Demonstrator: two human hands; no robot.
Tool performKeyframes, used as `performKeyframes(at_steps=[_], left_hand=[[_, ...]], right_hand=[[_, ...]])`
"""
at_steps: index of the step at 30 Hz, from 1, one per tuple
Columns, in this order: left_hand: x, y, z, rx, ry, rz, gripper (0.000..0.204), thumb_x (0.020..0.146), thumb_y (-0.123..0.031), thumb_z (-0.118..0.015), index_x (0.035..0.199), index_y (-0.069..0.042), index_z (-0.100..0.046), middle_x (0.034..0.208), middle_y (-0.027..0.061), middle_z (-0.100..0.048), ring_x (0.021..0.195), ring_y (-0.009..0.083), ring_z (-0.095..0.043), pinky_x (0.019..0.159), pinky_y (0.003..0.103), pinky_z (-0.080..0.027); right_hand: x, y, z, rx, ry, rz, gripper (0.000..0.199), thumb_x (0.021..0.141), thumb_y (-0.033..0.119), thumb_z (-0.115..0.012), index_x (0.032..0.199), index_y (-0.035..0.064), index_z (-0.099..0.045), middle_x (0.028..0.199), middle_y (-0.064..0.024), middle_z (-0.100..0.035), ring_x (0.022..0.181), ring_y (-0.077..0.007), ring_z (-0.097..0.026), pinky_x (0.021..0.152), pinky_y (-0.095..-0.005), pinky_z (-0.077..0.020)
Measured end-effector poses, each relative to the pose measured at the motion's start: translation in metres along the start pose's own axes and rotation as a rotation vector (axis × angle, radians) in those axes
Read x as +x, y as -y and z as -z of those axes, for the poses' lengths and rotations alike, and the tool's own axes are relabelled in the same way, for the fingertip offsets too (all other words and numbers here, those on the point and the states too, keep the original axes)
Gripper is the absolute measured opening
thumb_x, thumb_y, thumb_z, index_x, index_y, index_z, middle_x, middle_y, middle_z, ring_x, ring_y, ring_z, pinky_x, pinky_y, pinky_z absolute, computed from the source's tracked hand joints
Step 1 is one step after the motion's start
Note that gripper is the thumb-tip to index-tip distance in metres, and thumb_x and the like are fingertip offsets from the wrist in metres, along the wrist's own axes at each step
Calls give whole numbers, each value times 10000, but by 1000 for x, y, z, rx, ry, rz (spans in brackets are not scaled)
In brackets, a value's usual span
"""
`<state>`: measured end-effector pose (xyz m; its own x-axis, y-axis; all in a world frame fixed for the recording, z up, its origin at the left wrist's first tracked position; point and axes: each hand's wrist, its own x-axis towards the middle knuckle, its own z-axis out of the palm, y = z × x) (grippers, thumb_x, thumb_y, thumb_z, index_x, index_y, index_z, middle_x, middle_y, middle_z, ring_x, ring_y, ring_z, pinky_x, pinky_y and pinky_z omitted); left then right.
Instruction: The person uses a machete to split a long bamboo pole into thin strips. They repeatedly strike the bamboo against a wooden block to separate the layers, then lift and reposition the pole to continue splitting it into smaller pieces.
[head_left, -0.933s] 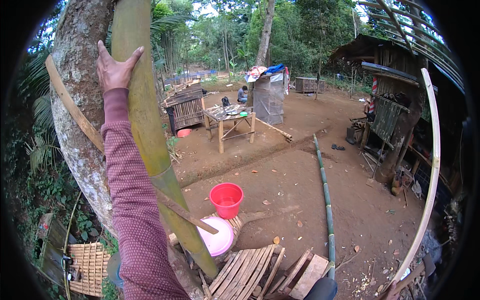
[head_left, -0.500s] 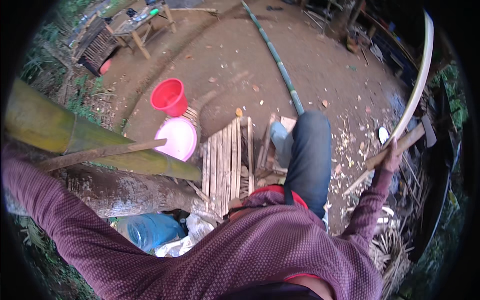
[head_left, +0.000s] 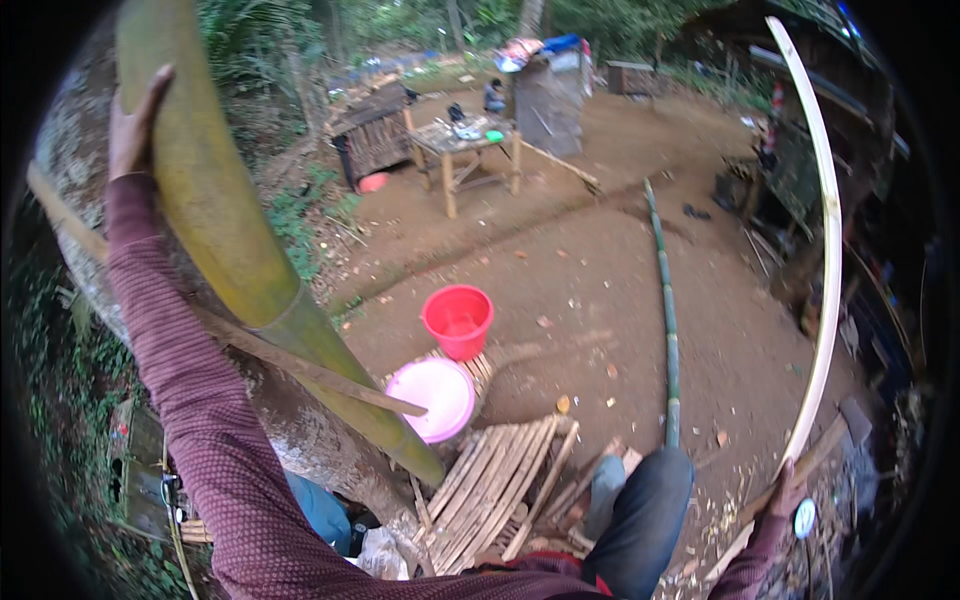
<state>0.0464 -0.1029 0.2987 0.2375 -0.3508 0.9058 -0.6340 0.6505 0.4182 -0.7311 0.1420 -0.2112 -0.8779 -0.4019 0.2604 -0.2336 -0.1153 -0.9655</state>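
Observation:
My left hand (head_left: 140, 125) grips the side of a thick yellow-green bamboo pole (head_left: 230, 220); the far side of its grasp is hidden. The pole slants down toward me along a rough log (head_left: 285, 410). A flat wooden stick (head_left: 310, 372) crosses the pole and passes behind my left forearm. Low on the right, my right hand (head_left: 787, 492) is closed on a long, pale, curved bamboo strip (head_left: 828, 200) rising high above it. The wooden handle of an axe (head_left: 822, 448) crosses at the same hand and looks held with the strip; its dark head points right.
A red bucket (head_left: 458, 325) and a pink basin (head_left: 432, 392) stand near a slatted bamboo platform (head_left: 500, 480). A thin green bamboo pole (head_left: 668, 320) lies beyond my knee. Farther back are a bamboo table (head_left: 460, 150) and a crouching person (head_left: 494, 95). Clutter lines the right side.
The view has tilted up, bringing the far yard and my left hand on the thick pole into sight. My right hand still holds the strip and axe, lower in the picture.

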Motion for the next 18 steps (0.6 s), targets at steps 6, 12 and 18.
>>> performKeyframes(at_steps=[6,12,18], left_hand=[[18,-25,14,143,-170,-55,1116,592,-481,-789,1381,26,-185,1192,231,-478,1102,293,-499,944,369,-411],[115,-77,19,1003,-591,-735,652,828,-384,-578,1356,-78,-347,1308,125,-445,1222,291,-404,997,354,-340],[163,-84,63,884,-491,-666,385,822,-260,-620,1083,19,-576,971,113,-636,855,206,-590,779,321,-464]], right_hand=[[48,-19,-133,149,241,-5,582,758,388,-714,1118,-22,-512,954,-75,-557,840,-155,-517,771,-298,-431],[58,-4,-208,232,280,78,539,755,396,-710,1068,-7,-533,894,-58,-547,795,-151,-502,725,-293,-424],[75,26,-260,259,393,74,482,773,377,-704,1023,-8,-556,858,-37,-550,756,-113,-495,687,-259,-418]])
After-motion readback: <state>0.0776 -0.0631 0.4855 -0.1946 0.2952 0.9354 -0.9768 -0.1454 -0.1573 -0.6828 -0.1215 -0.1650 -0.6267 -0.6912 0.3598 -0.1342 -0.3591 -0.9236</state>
